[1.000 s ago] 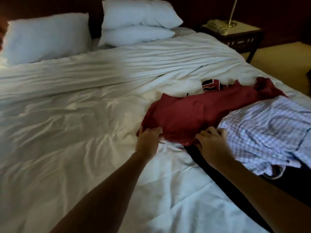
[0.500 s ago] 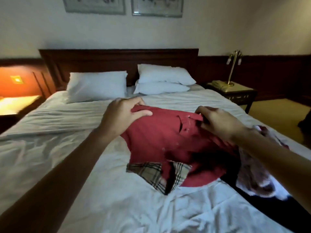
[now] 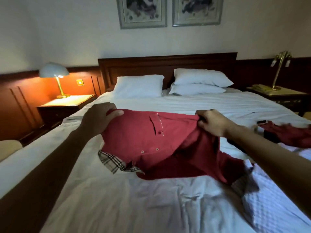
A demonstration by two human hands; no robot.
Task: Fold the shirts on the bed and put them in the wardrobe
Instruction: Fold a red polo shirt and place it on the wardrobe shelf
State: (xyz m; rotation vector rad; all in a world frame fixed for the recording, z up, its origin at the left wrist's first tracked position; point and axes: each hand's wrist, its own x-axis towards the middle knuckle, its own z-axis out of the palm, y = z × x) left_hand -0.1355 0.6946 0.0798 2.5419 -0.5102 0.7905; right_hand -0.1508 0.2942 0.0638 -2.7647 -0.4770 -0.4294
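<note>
Now that the red shirt (image 3: 168, 140) is partly raised off the bed (image 3: 117, 207) and held stretched above its middle, one edge gripped by the left hand (image 3: 99, 118), the other pinched by the right hand (image 3: 212, 121), the first fold is judged only prepared.

Nothing legible is showing anywhere in this view, with no word, number or brand coming through. Small white tags (image 3: 273, 63) are hanging from the brass lamp (image 3: 278, 73) on the far right nightstand (image 3: 286, 96) — they are appearing too small and blurred to read.
</note>
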